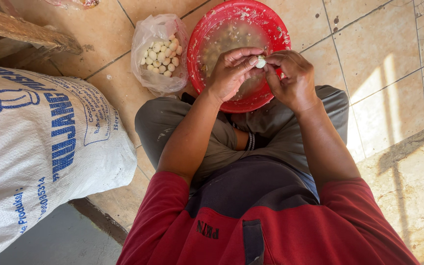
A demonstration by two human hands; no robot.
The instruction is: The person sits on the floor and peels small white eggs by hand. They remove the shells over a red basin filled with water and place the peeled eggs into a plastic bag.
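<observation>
left hand (pixel 231 73) and right hand (pixel 295 78), fingers curled nearly closed, pinch one small white egg (pixel 260 61) between their fingertips, above the red basin (pixel 222 24) at 12 o'clock. a clear bag of peeled eggs (pixel 160 54) lies at 10 o'clock; a white woven sack (pixel 40 147) at 9 o'clock.

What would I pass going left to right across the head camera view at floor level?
White woven sack → clear plastic bag of small peeled white eggs → red plastic basin → bare floor tiles.
</observation>
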